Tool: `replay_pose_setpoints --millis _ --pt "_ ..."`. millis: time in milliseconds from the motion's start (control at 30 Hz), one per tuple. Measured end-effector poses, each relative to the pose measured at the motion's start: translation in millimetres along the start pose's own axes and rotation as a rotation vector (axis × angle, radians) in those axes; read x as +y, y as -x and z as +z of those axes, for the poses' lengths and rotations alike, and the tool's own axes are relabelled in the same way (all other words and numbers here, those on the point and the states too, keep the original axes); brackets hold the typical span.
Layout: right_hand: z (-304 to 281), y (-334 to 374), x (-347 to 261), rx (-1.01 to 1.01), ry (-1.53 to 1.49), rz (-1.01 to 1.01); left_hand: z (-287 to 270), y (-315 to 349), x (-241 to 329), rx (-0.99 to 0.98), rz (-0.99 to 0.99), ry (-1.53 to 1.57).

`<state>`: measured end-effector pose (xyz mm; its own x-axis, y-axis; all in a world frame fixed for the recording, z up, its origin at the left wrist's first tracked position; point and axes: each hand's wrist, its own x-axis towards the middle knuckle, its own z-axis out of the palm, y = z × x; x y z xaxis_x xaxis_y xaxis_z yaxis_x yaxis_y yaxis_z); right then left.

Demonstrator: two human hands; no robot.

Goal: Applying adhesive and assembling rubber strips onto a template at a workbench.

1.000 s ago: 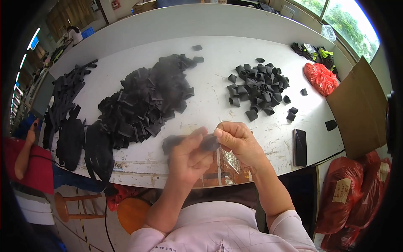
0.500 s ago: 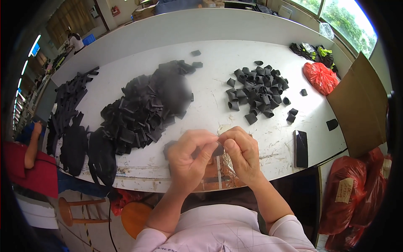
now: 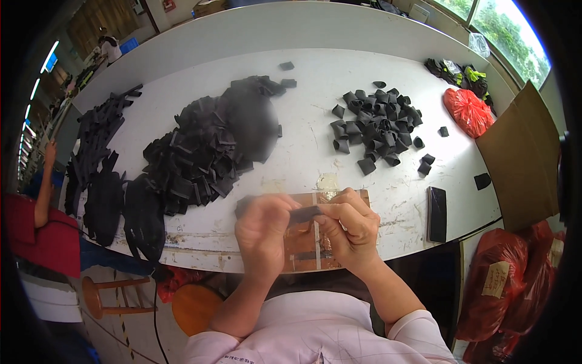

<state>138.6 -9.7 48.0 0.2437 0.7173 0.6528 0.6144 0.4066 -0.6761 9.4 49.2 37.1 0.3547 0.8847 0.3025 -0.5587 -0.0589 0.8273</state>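
A small black strip of fabric [image 3: 305,213] stretches between my two hands above the near table edge. My right hand [image 3: 353,229] pinches its right end between thumb and fingers. At the other end my left hand [image 3: 262,229] is closed around the strip, its fingertips slightly blurred. Beneath both hands lies a brown board [image 3: 303,259] taped to the white table [image 3: 306,130]. Beyond my left hand spreads a large heap of flat black fabric pieces [image 3: 191,155], partly hidden by a blurred spot. Small black fabric loops [image 3: 382,124] form a looser pile beyond my right hand.
A phone [image 3: 436,213] lies at the right, near a red plastic bag [image 3: 468,113] and a cardboard sheet [image 3: 521,158]. Black strips [image 3: 100,136] and black bags cover the left side. A person in red [image 3: 42,233] sits at the far left. Red sacks [image 3: 494,285] stand lower right.
My hands have moved slightly apart, and the black strip now shows plainly between them. The person in red has raised an arm. The whole view has shifted slightly.
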Motion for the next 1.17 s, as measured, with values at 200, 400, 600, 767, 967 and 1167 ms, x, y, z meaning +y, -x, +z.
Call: replay_pose_setpoints --millis 200,400,600,767,967,1167 --pt "-3.6 -9.1 -3.9 -0.034 0.178 0.012 -7.6 -13.3 9.4 -0.2 -0.106 -0.455" --pt "-31.4 -36.0 -1.8 0.063 -0.465 0.46 -32.5 -13.3 -14.6 0.02 -0.106 -0.737" --pt "-23.4 4.8 43.8 0.085 -0.211 0.648 -65.0 9.1 -72.9 0.073 -0.146 -1.328" --pt "7.1 58.4 26.6 -0.16 -0.399 0.843 -64.8 16.0 -83.6 0.008 -0.084 -1.564" --pt "22.0 73.1 27.0 -0.439 -0.31 0.906 -71.3 17.0 -83.2 -0.124 -0.09 -1.565" --pt "23.8 81.5 33.6 -0.425 -0.373 0.984 -77.6 13.4 -57.2 -0.379 -0.038 -1.447"
